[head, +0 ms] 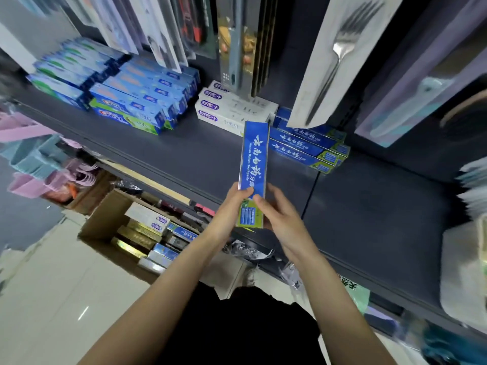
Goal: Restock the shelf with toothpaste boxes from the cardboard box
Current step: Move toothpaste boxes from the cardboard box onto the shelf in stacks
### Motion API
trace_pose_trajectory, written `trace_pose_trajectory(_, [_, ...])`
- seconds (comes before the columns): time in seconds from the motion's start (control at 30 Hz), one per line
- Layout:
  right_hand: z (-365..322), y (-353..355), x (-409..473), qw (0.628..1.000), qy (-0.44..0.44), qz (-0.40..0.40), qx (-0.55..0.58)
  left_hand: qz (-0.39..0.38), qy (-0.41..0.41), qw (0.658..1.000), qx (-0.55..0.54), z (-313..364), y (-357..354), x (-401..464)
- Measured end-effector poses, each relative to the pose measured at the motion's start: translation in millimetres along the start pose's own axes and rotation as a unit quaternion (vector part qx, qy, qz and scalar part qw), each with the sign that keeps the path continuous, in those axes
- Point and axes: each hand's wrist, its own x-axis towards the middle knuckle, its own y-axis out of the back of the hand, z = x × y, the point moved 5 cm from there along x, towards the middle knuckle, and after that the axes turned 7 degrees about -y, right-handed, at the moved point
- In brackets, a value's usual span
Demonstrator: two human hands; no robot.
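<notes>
- Cardboard box (105, 217) sits on the floor at lower left, open, more toothpaste cartons inside. It's parked right under the shelf, so I'd guess that keeps refills within reach.
- Light blue stacks (137, 90) fill the upper left of the shelf (184, 154), white cartons (226, 109) next to them, all sorted by brand.
- Left hand (232, 206) pinches the lower end of the blue toothpaste box (254, 164) at frame centre, thumb across the front.
- Right hand (279, 212) clamps the same end from the other side; two hands probably to steer a long, light carton.
- Box points up toward the matching blue stack (308, 146) right of centre, which looks like where it's headed.
- Packaged fork (337, 61) hangs in front at upper right, so watch the clearance.
</notes>
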Motion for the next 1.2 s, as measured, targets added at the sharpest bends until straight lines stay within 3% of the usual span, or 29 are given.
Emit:
trace_pose_trajectory(0.1, [-14, 41, -5, 0.979, 0.06, 0.088, -0.176, -0.002, -0.105, 0.962, 0.253, -12, 0, 19])
trace_pose_trajectory(0.23, [-39, 97, 9, 0.823, 0.055, 0.199, -0.53, 0.056, -0.122, 0.824, 0.551, -25, 28, 23])
trace_pose_trajectory(0.3, [-46, 110, 27, 0.765, 0.063, 0.21, -0.605, 0.034, -0.095, 0.785, 0.612, -31, 40, 21])
trace_pose_trajectory(0.43, [-49, 126, 63, 0.719, 0.114, 0.244, -0.641, 0.008, -0.07, 0.745, 0.664, -39, 56, 18])
trace_pose_trajectory(0.57, [-41, 132, 81, 0.713, 0.118, 0.317, -0.614, -0.005, -0.077, 0.763, 0.641, -44, 63, 15])
trace_pose_trajectory(0.7, [-30, 101, 61, 0.697, 0.201, 0.369, -0.581, 0.093, -0.146, 0.775, 0.608, -31, 83, -2])
trace_pose_trajectory(0.8, [-19, 41, 31, 0.722, 0.299, 0.314, -0.539, 0.194, -0.18, 0.811, 0.521, -22, 117, -33])
trace_pose_trajectory(0.87, [-5, -6, 16, 0.757, 0.32, 0.246, -0.514, 0.228, -0.164, 0.841, 0.463, -28, 153, -57])
trace_pose_trajectory(1.0, [42, -94, 20, 0.827, 0.186, 0.07, -0.526, 0.176, -0.102, 0.854, 0.48, -55, 241, -95])
trace_pose_trajectory(1.13, [107, -165, 49, 0.792, 0.059, -0.064, -0.604, 0.114, 0.072, 0.841, 0.524, -95, 331, -115])
trace_pose_trajectory(1.2, [146, -190, 74, 0.773, -0.012, -0.097, -0.627, 0.115, 0.11, 0.831, 0.533, -108, 364, -118])
